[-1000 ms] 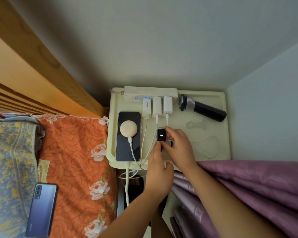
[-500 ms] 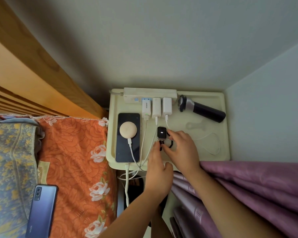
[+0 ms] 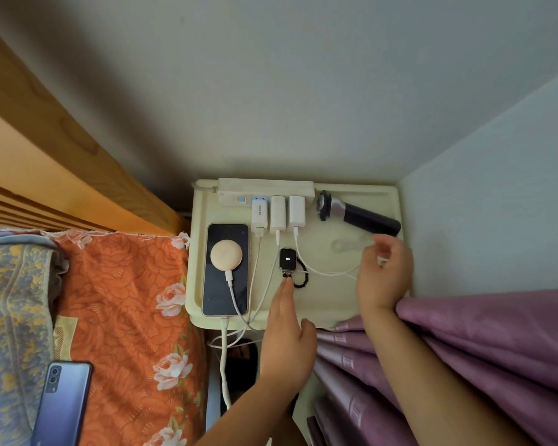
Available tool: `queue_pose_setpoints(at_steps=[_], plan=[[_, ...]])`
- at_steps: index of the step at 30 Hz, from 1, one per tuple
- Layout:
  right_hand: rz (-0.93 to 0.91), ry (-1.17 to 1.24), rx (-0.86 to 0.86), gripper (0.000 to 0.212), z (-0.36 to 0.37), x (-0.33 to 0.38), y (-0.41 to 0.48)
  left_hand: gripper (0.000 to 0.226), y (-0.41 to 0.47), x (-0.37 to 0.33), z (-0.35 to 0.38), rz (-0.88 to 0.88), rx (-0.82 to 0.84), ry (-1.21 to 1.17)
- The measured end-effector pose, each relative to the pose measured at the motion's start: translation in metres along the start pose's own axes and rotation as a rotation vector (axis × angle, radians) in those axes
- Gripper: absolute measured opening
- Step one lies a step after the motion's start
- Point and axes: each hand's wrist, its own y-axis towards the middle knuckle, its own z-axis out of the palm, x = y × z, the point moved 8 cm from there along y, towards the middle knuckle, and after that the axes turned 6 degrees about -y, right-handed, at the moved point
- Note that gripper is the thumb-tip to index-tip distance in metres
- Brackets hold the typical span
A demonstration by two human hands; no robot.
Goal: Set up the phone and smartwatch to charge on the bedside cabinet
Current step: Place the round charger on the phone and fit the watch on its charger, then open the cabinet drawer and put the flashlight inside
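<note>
A black phone [image 3: 226,286] lies on the left of the cream bedside cabinet top [image 3: 322,299], with a round beige charging puck [image 3: 226,254] on its screen. The small black smartwatch [image 3: 287,259] rests mid-cabinet, its screen lit with a battery icon and its dark beaded band curling to the right. My left hand [image 3: 285,336] lies flat, fingertips touching the watch's near end. My right hand [image 3: 384,272] hovers to the right, fingers loosely curled, apparently pinching the thin white cable [image 3: 329,272].
A power strip [image 3: 266,188] with three white adapters sits at the cabinet's back. A black shaver [image 3: 358,215] lies back right. Purple curtain [image 3: 464,355] crowds the right front. A second phone [image 3: 62,403] lies on the orange bedding [image 3: 120,317].
My right hand let go of the watch and moved right toward the cable. The watch now lies free on the cabinet. My left hand stayed by the watch.
</note>
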Motion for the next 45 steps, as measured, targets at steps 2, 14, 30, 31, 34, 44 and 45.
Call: queue_pose_setpoints(at_steps=[2,14,30,31,34,44,45], plan=[[0.146,-0.015,-0.068,0.022,-0.009,-0.009,0.013,0.067,0.001,-0.012,0.001,0.053,-0.007,0.048],[-0.18,-0.398,0.439,0.047,0.042,0.037,0.064,0.032,0.104,-0.103,0.023,0.374,-0.025,0.672],[-0.473,-0.545,0.612,0.035,0.071,0.018,0.075,0.023,0.134,-0.087,0.076,0.345,0.026,0.973],[-0.489,-0.54,0.611,0.033,0.07,0.018,0.074,0.021,0.131,-0.09,0.076,0.362,0.025,0.976],[-0.526,-0.507,0.566,0.033,0.061,0.023,0.072,0.02,0.122,-0.102,0.067,0.44,0.009,1.012],[-0.55,-0.269,0.423,0.043,-0.008,0.056,0.036,0.01,0.058,-0.098,-0.048,0.605,-0.364,0.723],[-0.559,-0.266,0.436,0.043,-0.012,0.055,0.027,0.012,0.048,-0.093,-0.061,0.624,-0.394,0.72]])
